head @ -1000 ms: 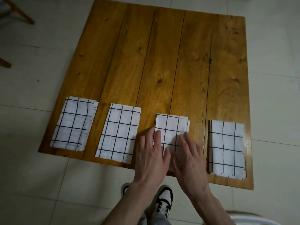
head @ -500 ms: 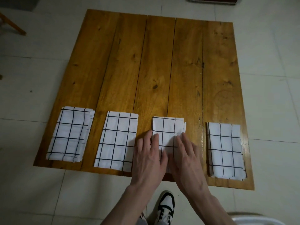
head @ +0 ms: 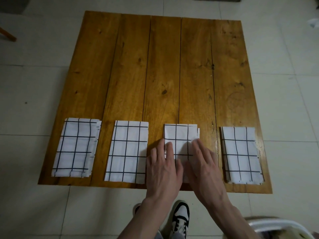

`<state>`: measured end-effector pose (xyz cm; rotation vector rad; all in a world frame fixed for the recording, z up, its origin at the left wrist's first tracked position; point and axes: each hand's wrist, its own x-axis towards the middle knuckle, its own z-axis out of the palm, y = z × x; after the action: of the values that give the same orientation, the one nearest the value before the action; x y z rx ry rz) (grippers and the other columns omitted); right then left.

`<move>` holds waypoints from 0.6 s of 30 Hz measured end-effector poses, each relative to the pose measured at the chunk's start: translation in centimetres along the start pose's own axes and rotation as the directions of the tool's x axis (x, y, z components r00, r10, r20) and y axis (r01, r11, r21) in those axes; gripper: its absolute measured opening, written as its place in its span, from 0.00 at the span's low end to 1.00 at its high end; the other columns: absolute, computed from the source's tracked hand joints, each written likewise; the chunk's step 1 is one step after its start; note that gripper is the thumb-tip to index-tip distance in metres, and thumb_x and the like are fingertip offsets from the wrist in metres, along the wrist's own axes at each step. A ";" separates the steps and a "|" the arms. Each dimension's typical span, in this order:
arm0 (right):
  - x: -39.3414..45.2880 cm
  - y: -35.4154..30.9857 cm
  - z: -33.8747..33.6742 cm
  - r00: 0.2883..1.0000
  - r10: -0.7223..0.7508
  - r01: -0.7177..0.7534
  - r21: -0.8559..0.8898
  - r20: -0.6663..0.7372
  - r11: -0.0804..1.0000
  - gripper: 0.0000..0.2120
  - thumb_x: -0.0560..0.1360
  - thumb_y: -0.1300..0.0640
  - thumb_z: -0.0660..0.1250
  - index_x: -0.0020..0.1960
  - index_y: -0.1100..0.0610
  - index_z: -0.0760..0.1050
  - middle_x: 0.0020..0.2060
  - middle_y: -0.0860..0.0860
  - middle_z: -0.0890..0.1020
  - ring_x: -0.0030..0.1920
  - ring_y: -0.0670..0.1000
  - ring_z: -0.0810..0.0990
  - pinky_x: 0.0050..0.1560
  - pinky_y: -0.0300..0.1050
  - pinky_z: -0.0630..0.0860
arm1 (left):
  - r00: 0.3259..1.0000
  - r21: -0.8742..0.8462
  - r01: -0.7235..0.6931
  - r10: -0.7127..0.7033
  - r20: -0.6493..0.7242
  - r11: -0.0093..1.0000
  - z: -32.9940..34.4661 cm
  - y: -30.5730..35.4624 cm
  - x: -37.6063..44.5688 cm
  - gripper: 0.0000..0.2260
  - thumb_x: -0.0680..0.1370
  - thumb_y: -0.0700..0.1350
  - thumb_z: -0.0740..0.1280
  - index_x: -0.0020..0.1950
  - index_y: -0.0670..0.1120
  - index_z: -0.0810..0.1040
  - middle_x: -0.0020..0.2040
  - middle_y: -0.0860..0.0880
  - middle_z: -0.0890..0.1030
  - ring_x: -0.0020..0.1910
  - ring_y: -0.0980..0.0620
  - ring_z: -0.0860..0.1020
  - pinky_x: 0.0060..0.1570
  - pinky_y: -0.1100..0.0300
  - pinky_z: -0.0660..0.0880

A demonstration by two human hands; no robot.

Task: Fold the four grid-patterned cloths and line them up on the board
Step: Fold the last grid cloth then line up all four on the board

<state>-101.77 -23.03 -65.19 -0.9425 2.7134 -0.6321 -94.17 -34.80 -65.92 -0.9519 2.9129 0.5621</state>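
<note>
Several folded white cloths with black grid lines lie in a row along the near edge of the wooden board [head: 162, 66]. From the left: the first cloth [head: 76, 147], the second cloth [head: 126, 151], the third cloth [head: 180, 135] and the fourth cloth [head: 240, 154]. My left hand [head: 164, 168] lies flat, palm down, on the third cloth's left part, fingers slightly apart. Flat on that cloth's right part rests my right hand [head: 204, 164]. The two hands hide the cloth's near half.
The board lies on a pale tiled floor. A black-and-white shoe [head: 180, 216] shows below the near edge. A white basket rim [head: 279, 226] sits at the bottom right. A wooden chair leg [head: 7, 34] stands at the far left.
Both hands stay flat on the third cloth. The view has tilted up, so more of the board's far part shows.
</note>
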 end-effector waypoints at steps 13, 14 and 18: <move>-1.3 3.5 -6.6 0.988 0.095 -0.086 0.077 -0.123 0.993 0.29 0.81 0.53 0.67 0.79 0.57 0.65 0.77 0.52 0.68 0.76 0.53 0.67 0.75 0.50 0.66 | 0.982 0.006 -0.178 0.178 -0.055 0.984 -1.4 5.6 -0.3 0.22 0.83 0.55 0.57 0.74 0.48 0.72 0.70 0.48 0.75 0.68 0.47 0.75 0.63 0.51 0.76; -1.4 4.5 -7.0 0.986 0.108 -0.099 0.072 -0.129 0.992 0.29 0.80 0.53 0.66 0.79 0.58 0.66 0.77 0.53 0.69 0.76 0.53 0.68 0.74 0.50 0.66 | 0.981 -0.002 -0.186 0.185 -0.051 0.983 -1.1 6.6 -0.4 0.22 0.83 0.55 0.56 0.73 0.48 0.72 0.70 0.48 0.75 0.67 0.48 0.75 0.64 0.51 0.76; -1.9 9.5 -8.0 0.985 0.147 -0.143 0.054 -0.094 0.988 0.30 0.80 0.51 0.65 0.79 0.59 0.65 0.77 0.55 0.68 0.76 0.56 0.67 0.74 0.52 0.67 | 0.986 -0.043 -0.164 0.163 -0.026 0.986 0.5 10.5 -0.4 0.22 0.83 0.55 0.54 0.74 0.49 0.70 0.68 0.49 0.75 0.65 0.49 0.75 0.63 0.52 0.78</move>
<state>-107.99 -12.52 -62.29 -0.7125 2.8069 -0.7278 -99.92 -26.48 -62.88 -0.7318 3.0297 0.6313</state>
